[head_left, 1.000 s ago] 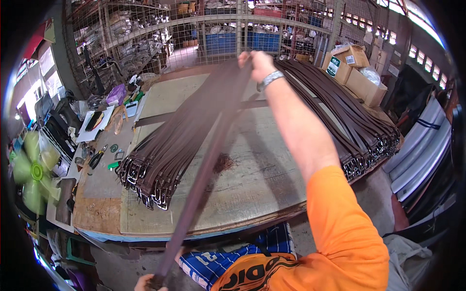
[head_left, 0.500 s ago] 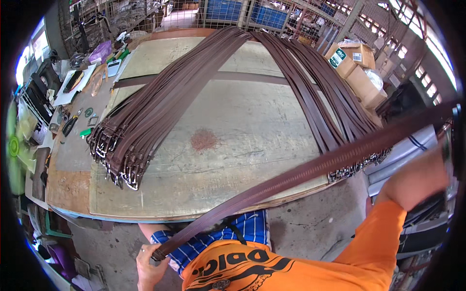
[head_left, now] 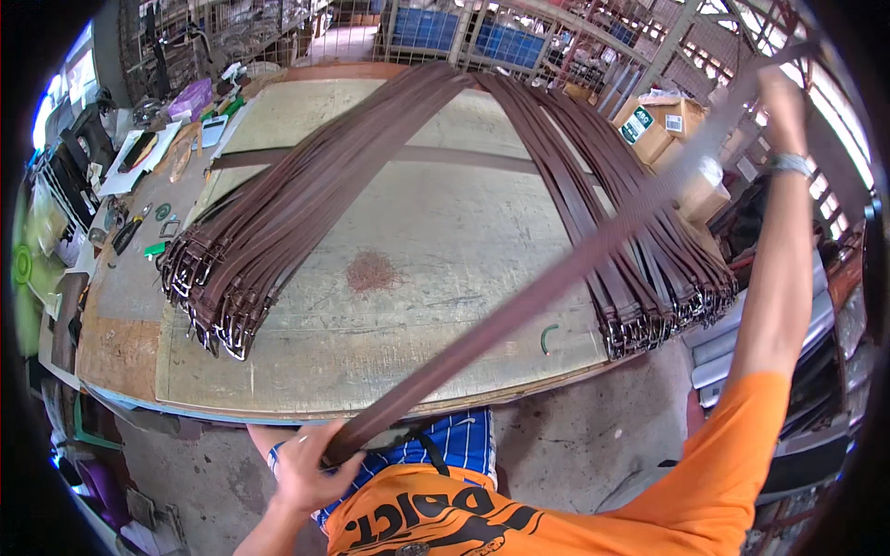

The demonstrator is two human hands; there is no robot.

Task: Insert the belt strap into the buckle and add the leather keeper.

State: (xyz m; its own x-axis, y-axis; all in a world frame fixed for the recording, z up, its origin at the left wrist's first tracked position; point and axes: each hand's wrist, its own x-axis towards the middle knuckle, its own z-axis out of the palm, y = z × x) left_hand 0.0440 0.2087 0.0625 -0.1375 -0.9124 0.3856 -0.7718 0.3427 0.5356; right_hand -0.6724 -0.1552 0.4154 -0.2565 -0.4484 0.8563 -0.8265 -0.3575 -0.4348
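1. My worktable [head_left: 408, 232] is a broad, pale, worn board with a reddish stain [head_left: 372, 271].
2. The floor [head_left: 575, 435] under it is grey concrete.
3. Wire cages and metal racks [head_left: 482, 32] stand behind it.
4. Cardboard boxes [head_left: 654, 130] sit at my right.
5. Daylight enters through a window [head_left: 65, 88] on the left.

Open middle of the table, belts banked on both sides

The table [head_left: 417, 232] has a bare wedge between the left belt stack [head_left: 269, 232] and the right belt stack [head_left: 612, 222], wide at the near edge and closing where the two meet at the far end. A stretched brown belt [head_left: 556, 278] runs slantwise above that wedge, from the left hand [head_left: 306, 468] to the raised right hand [head_left: 783, 102]. Small tools [head_left: 139, 227] crowd the left margin; cardboard boxes [head_left: 663, 139] stand just beyond the right stack.
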